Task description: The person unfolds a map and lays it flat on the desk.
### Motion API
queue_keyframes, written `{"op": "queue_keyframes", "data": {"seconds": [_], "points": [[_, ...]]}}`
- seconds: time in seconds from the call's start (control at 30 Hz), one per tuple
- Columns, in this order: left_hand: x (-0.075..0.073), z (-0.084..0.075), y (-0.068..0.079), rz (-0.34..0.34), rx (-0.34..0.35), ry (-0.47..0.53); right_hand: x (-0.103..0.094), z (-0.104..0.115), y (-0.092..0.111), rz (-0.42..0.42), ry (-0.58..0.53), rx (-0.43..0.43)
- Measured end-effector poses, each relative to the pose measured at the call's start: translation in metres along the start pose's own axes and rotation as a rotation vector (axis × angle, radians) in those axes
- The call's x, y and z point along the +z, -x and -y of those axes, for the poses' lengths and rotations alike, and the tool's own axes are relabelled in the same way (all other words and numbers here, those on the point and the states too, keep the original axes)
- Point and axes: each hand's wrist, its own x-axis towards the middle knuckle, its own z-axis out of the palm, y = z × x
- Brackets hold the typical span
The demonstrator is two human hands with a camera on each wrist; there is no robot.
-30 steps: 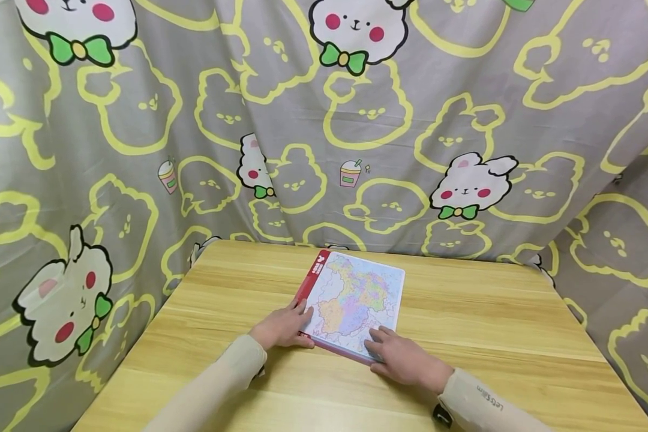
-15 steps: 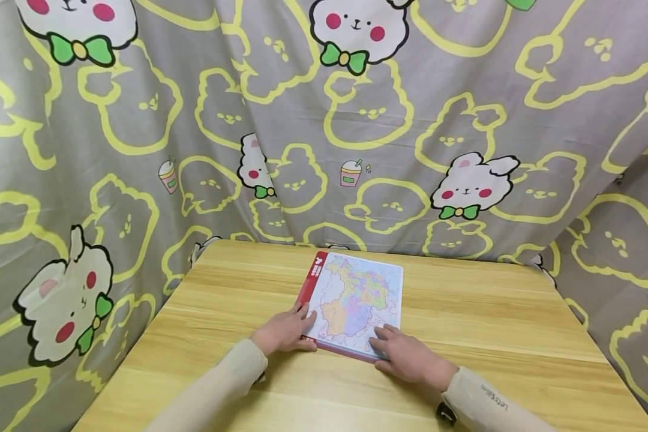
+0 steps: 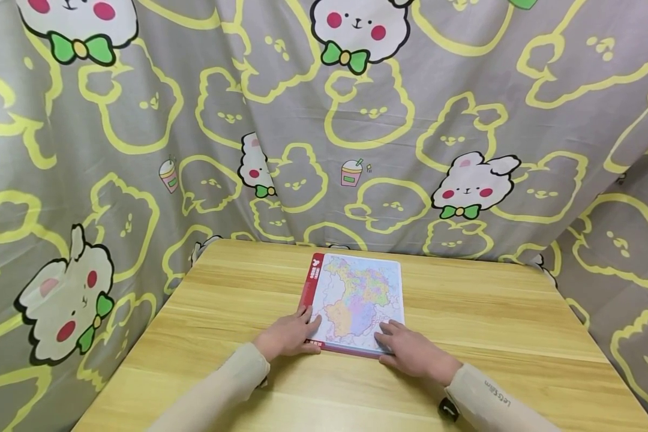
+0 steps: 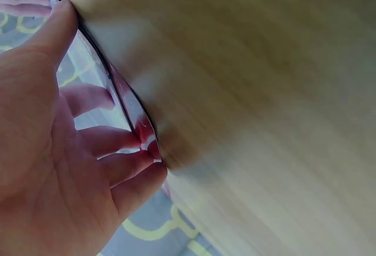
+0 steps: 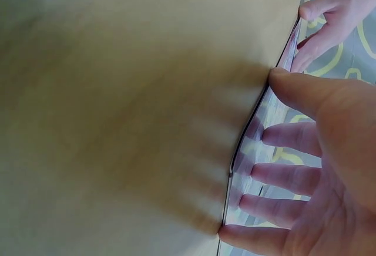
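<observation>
Grey curtain (image 3: 302, 108), printed with yellow outlines and white rabbits, hangs behind at 12 o'clock. Wood-grain table (image 3: 491, 312) below it. 2 beige sleeves (image 3: 216, 390) reach in from 7 and 5 o'clock. Map board (image 3: 351, 300), red band down 9 o'clock side, on table toward its 12 o'clock edge, between both hands. Right hand (image 3: 413, 354) at board's 4 o'clock corner: fingers apart, nearly straight, touching, unclasped. Left hand (image 3: 288, 335) at 8 o'clock corner: fingers spread, touching, likewise unclasped. Black wrist device (image 3: 448, 409) under right sleeve.
</observation>
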Motion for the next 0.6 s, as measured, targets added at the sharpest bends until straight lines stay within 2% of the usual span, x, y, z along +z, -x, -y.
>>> {"op": "queue_keyframes", "data": {"seconds": [0.3, 0.6], "points": [[0.005, -0.002, -0.003, -0.006, 0.005, -0.028, -0.001, -0.004, -0.001, 0.009, 0.003, 0.023], [0.004, -0.006, -0.006, -0.014, 0.008, -0.019, 0.0, -0.011, -0.003, -0.012, 0.009, 0.028]]}}
